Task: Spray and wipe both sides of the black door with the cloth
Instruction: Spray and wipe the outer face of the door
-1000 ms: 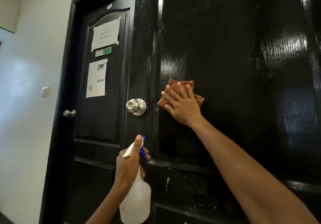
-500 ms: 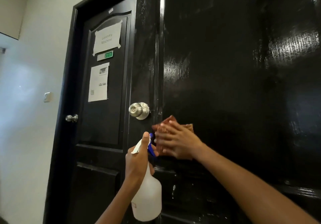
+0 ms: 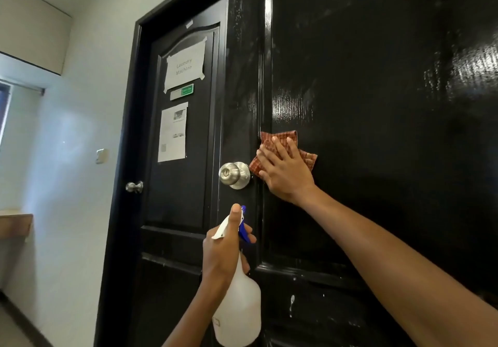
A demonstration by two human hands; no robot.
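The glossy black door (image 3: 377,91) fills the right of the view, wet and streaked. My right hand (image 3: 287,170) presses a reddish-brown checked cloth (image 3: 308,158) flat against the door panel with straight fingers, just right of the silver door knob (image 3: 234,175). Lower down, my left hand (image 3: 223,252) grips the neck of a white spray bottle (image 3: 238,309) with a blue trigger, held close to the door's edge below the knob.
A second black door (image 3: 177,185) stands behind on the left, with taped paper notices (image 3: 184,66) and its own small knob (image 3: 134,186). A white wall with a switch (image 3: 101,156) and a wooden ledge (image 3: 14,224) lie further left.
My right hand slid the cloth down the panel to below the knob, then back up to beside the knob. The left hand with the bottle stayed roughly where it was.
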